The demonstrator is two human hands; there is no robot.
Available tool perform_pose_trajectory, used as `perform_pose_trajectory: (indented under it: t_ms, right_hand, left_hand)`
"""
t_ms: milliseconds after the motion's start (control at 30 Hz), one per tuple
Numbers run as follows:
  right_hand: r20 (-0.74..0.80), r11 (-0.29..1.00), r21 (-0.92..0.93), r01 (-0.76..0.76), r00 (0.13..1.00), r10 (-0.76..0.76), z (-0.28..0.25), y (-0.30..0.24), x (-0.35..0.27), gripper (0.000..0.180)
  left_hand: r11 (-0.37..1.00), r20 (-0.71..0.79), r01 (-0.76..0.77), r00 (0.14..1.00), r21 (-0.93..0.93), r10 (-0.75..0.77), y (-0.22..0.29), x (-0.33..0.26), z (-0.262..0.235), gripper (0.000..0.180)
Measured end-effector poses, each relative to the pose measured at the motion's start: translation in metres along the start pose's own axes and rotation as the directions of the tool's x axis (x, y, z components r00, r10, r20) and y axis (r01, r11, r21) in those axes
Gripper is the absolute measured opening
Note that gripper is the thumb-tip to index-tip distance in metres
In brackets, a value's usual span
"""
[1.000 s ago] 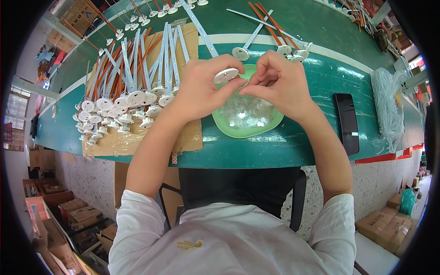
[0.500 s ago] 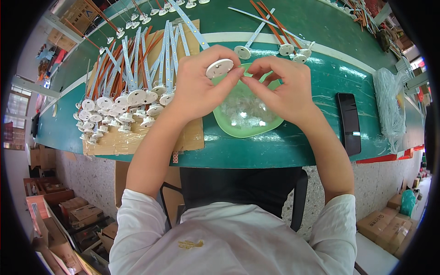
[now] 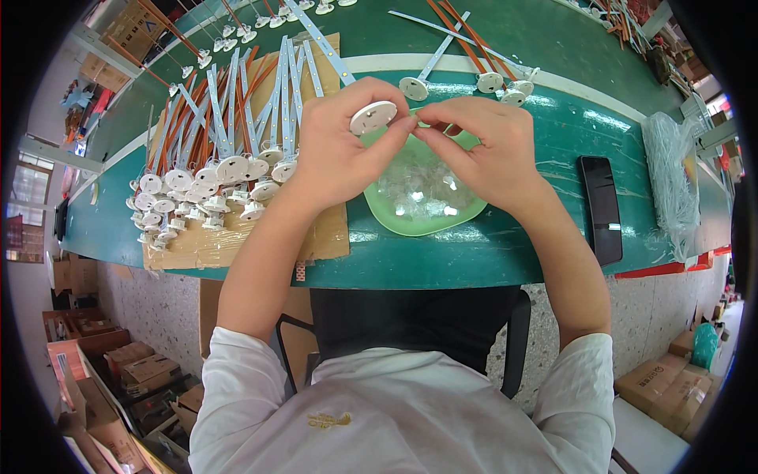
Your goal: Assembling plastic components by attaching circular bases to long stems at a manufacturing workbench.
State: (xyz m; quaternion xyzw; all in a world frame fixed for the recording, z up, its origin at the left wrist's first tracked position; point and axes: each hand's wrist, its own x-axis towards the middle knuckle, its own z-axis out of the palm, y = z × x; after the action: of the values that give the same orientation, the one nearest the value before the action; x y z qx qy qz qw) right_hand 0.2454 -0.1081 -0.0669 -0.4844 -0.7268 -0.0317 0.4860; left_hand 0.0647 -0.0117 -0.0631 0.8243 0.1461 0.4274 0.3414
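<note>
My left hand (image 3: pixel 343 146) is closed around an LED strip assembly, whose white round end cap (image 3: pixel 373 118) rests in the curl of its fingers. From above the knuckles, its pale strip with small LEDs (image 3: pixel 325 46) runs up and to the left. My right hand (image 3: pixel 497 146) pinches thumb and forefinger together against the left fingertips; whatever they grip is too small to make out. Both hands are over the far part of a light green bowl (image 3: pixel 418 228) holding many small clear plastic pieces (image 3: pixel 430 189).
Left of the bowl, a heap of similar LED strips with white caps (image 3: pixel 231 169) lies on cardboard (image 3: pixel 316 237). More strips (image 3: pixel 438 55) lie beyond the bowl. On the right are a black phone (image 3: pixel 602 209) and a bundle of clear plastic (image 3: pixel 671 186) on the green table (image 3: pixel 442 272).
My right forefinger and the fingers beside it have shifted slightly at the fingertips. The left hand keeps its hold on the LED strip assembly.
</note>
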Motion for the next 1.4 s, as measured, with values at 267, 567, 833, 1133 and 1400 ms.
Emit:
perform_pose_trajectory:
  t_ms: [267,567,833,1133,1400]
  right_hand:
    - [0.005,0.996,-0.080,0.036,0.999,-0.036,0.000,0.000,0.000,0.015]
    - [-0.005,0.992,-0.127,0.022,1.000,-0.022,0.000,0.000,-0.002,0.014]
    - [0.123,0.949,0.147,-0.277,0.958,0.261,-0.004,-0.005,0.001,0.010]
    - [-0.139,0.998,0.015,-0.066,0.988,0.067,0.003,-0.016,0.000,0.008]
    - [-0.179,0.996,-0.048,0.070,0.981,-0.078,0.015,-0.010,-0.002,0.011]
  left_hand:
    - [0.999,-0.004,0.016,1.000,0.033,-0.016,0.003,0.000,-0.001,0.010]
    - [0.999,-0.027,0.052,0.998,-0.003,-0.052,0.002,-0.001,0.001,0.010]
    - [0.999,-0.014,0.054,0.998,0.006,-0.054,0.002,0.000,0.001,0.010]
    - [0.991,0.091,-0.131,0.987,-0.029,0.133,-0.007,-0.003,0.014,0.062]
    - [0.985,0.180,-0.016,0.984,0.173,-0.016,0.005,-0.009,0.011,0.065]
